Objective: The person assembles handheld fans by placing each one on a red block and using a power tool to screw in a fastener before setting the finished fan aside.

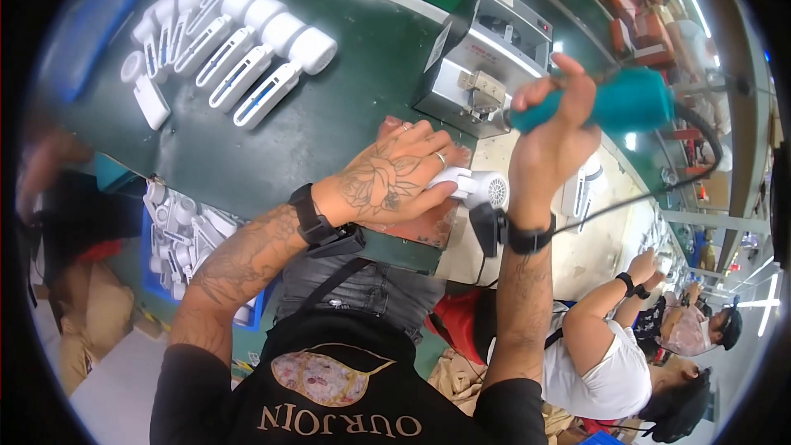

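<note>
My left hand [394, 171] is closed around a white handheld device [478, 188] with a round, vented head. It rests over a reddish-brown pad [424, 231] at the table's near edge, and my fingers hide most of its handle. Raised to the right, my right hand [564, 119] grips a teal electric screwdriver [634, 101] with a dark cord trailing from its back end. The screwdriver lies roughly level, its nose pointing left at the front of a silver box-shaped screw feeder [474, 53]. Whether the tip touches the feeder, I cannot tell.
Several similar white devices [268, 25] lie in rows on the green table [371, 49], far left. Below them, a blue crate [147, 251] holds many white parts. Another white device [587, 185] lies on the pale surface at right. Co-workers [606, 363] sit farther right.
</note>
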The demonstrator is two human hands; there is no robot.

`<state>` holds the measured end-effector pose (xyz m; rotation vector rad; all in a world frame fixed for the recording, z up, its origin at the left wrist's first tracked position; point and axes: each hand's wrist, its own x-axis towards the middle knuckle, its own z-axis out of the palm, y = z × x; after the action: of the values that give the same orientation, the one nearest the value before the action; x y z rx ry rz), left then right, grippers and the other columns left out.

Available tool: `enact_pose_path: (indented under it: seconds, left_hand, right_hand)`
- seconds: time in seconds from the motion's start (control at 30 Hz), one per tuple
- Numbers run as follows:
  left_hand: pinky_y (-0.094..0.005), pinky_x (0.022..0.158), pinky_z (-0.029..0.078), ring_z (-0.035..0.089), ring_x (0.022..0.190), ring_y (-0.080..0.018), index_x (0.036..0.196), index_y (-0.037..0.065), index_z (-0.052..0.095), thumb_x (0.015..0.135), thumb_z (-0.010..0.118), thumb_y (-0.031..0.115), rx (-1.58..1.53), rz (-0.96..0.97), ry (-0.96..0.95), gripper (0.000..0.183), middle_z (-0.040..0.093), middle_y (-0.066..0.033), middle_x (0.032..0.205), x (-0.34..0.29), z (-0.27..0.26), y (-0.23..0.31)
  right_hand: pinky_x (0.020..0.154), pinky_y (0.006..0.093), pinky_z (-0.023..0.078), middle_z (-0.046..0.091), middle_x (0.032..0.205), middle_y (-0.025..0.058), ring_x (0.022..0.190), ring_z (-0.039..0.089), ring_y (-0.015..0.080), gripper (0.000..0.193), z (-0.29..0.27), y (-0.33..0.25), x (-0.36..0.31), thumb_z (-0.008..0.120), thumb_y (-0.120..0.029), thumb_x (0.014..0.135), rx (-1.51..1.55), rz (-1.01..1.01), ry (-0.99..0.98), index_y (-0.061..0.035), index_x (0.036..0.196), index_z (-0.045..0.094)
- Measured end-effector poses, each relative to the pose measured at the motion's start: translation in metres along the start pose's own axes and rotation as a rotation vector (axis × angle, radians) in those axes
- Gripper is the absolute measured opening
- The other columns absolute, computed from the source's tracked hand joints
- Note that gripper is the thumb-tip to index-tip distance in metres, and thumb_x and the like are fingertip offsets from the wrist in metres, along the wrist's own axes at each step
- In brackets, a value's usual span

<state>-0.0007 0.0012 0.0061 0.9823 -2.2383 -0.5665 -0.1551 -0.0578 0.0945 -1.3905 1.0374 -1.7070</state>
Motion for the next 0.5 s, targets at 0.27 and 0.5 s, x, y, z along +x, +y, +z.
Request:
enact_pose_path:
  seconds: [0.27, 0.5]
  left_hand:
    - [-0.0444, 0.096, 0.045, 0.052, 0.107, -0.0322, 0.121, 0.004, 0.061, 0.095, 0.059, 0.032, -0.003, 0.011, -0.004, 0.038, 0.057, -0.0129, 0.113, 0.001, -0.001, 0.002]
    - [-0.0447, 0.099, 0.044, 0.053, 0.111, -0.0317, 0.124, 0.004, 0.061, 0.095, 0.061, 0.034, 0.009, -0.045, -0.012, 0.041, 0.056, -0.0124, 0.115, -0.002, 0.001, -0.001]
  right_hand:
    - [0.056, 0.029, 0.045, 0.056, 0.071, 0.0059, 0.061, 0.056, 0.0163, 0.041, 0.005, 0.035, 0.012, 0.061, -0.039, 0.103, 0.048, -0.04, -0.072, 0.0012, 0.094, 0.056]
    - [0.057, 0.0305, 0.044, 0.053, 0.069, 0.0058, 0.06, 0.052, 0.0173, 0.047, -0.018, -0.002, -0.035, 0.058, -0.046, 0.102, 0.021, 0.059, -0.057, 0.0013, 0.106, 0.06]
